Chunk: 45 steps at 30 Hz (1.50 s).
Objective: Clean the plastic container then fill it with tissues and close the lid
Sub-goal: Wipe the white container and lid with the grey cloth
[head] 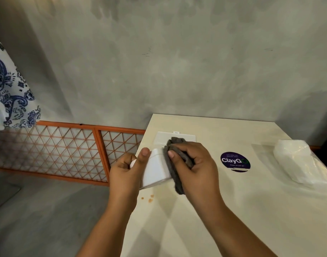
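Cream bench against grey wall: left hand fingers curled round white container, right hand fingers clamping grey cloth against it; risk: one-handed hold slips under wiping pressure.

Likely eatery: "ClayGo" clean-up sticker on table, bare concrete wall.

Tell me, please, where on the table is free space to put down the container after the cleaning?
Bare table lies near the front edge, below the round sticker and left of the bagged tissues. The far left is crowded: the lid, both hands with the container and cloth, and crumbs.
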Tool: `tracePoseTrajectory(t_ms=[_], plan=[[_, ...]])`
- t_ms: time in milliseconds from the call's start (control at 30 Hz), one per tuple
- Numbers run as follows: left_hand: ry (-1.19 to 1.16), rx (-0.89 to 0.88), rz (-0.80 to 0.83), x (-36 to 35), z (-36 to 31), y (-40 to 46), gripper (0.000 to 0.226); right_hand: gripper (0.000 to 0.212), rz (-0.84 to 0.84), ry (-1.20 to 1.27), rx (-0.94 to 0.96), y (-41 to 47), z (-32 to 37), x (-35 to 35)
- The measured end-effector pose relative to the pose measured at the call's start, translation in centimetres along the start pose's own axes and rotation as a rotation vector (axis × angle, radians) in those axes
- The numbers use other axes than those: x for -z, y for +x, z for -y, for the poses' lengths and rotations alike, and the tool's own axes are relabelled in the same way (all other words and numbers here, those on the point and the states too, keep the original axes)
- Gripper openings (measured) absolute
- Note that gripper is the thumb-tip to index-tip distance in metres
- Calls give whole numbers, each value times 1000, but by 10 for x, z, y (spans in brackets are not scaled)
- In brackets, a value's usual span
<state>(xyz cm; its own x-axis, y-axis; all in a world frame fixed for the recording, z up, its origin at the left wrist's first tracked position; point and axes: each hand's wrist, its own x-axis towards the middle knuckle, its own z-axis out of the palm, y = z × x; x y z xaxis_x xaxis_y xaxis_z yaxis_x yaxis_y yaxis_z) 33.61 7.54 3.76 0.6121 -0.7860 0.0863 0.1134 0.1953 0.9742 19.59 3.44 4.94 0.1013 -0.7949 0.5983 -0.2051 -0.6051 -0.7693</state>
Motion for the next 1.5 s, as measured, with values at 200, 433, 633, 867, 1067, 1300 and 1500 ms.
tracePoseTrajectory(t_ms=[200, 433, 633, 867, 1067, 1300, 1500], plan=[[-133, 72, 32, 7, 0, 4, 39, 22, 42, -85, 111, 5, 1, 0], [-120, 61, 38, 16, 7, 8, 69, 11, -48, -182, -79, 19, -43, 12], [-143, 71, 23, 10, 17, 12, 65, 24, 54, -117, 121, -13, 3, -14], [-247, 170, 8, 23, 17, 14, 80, 20, -65, -230, -14, 21, -56, 11], [-241, 187, 11, 20, 17, 12, 63, 16, -50, -256, -58, 19, -60, 4], [-321, 296, 5, 16, 21, 10, 74, 20, -27, -218, 96, 16, -49, 0], [-367, 321, 69, 20, 21, 12, 72, 22, -206, -294, -41, 26, -79, 14]])
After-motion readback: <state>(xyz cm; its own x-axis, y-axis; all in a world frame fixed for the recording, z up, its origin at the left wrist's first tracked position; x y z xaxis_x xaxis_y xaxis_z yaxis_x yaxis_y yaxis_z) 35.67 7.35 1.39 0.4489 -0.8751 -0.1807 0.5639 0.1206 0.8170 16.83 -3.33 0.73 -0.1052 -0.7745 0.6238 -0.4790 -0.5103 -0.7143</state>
